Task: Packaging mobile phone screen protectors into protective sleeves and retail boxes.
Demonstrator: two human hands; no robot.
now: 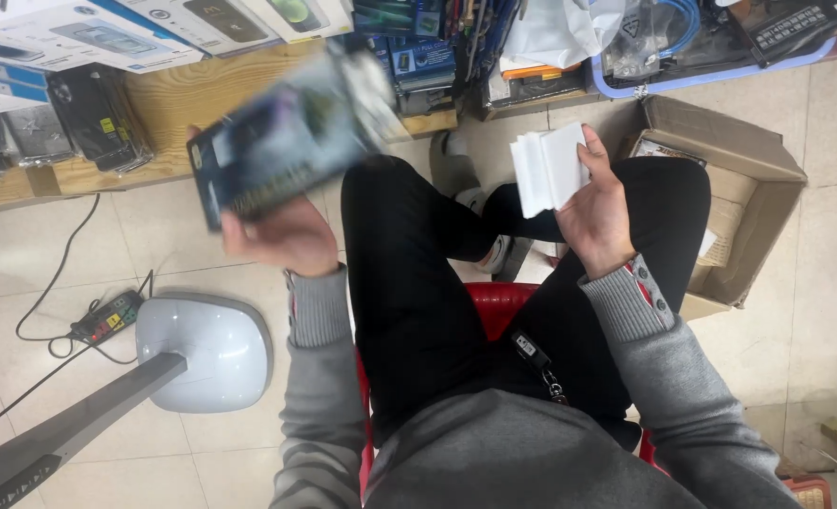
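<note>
sitting: a person on a red stool (494, 297), knees over a tiled floor
left hand (282, 236): closed under a dark flat package (287, 141), which is blurred and raised before the wooden shelf (169, 104)
right hand (596, 212): curled around a stack of white cards (549, 170), held above the right knee
beside right knee: an open cardboard box (748, 188) on the floor
far left: a grey lamp base (206, 349), a power strip (107, 319) just beside it

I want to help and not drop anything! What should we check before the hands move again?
1. Left hand grips the dark package: ok, held from below.
2. Package clear to read: not ok, blurred.
3. Right hand holds the white stack: ok.
4. Cardboard box open beside the right knee: ok.
5. What's inside the box: cannot tell.
</note>
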